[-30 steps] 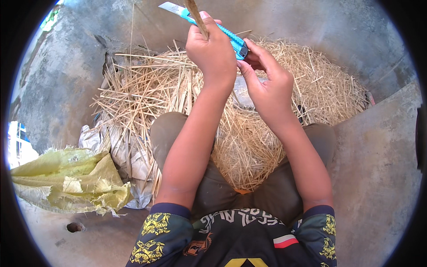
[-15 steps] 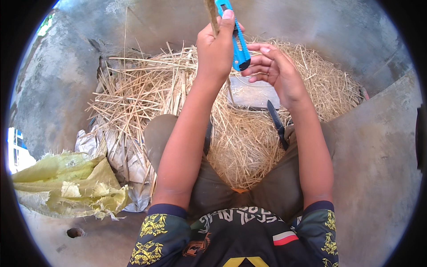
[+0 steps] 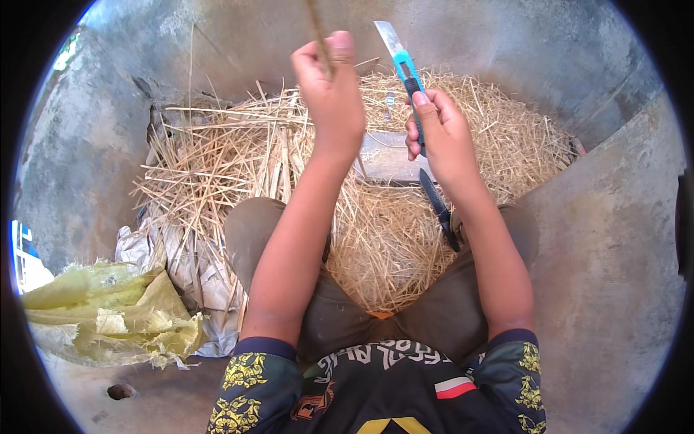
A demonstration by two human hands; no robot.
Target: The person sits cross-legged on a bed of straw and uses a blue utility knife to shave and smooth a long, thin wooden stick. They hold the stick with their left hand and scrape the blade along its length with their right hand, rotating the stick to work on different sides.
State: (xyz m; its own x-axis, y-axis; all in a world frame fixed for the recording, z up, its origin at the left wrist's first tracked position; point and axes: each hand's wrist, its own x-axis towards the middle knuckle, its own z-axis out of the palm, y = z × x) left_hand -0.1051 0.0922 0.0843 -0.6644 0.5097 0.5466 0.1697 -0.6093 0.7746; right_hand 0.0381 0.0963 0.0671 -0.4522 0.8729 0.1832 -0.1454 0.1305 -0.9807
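Mottled grey walls (image 3: 246,43) rose beyond the flat board (image 3: 394,159), which lay amid fine pale straw (image 3: 520,137). Up and to the left of the board, the left hand (image 3: 329,94) was closed around 1 thin brown stick (image 3: 318,36), which ran upward from the thumb and out of view. Over the board's right end, hiding part of it, the right hand (image 3: 442,134) was wrapped around the handle of 1 blue cutter (image 3: 404,66), its bare blade pointing away past the board; cutter and stick were apart. On the board's near side lay 1 dark knife (image 3: 437,206), its tip near the board's edge. Left of the board were longer dry strips (image 3: 217,163), then, nearer the person, crumpled pale sheeting (image 3: 184,249) and, farther left, frayed yellow cloth (image 3: 94,318). Just beyond the board sat 1 small bluish item (image 3: 390,98), perhaps a wrapper.
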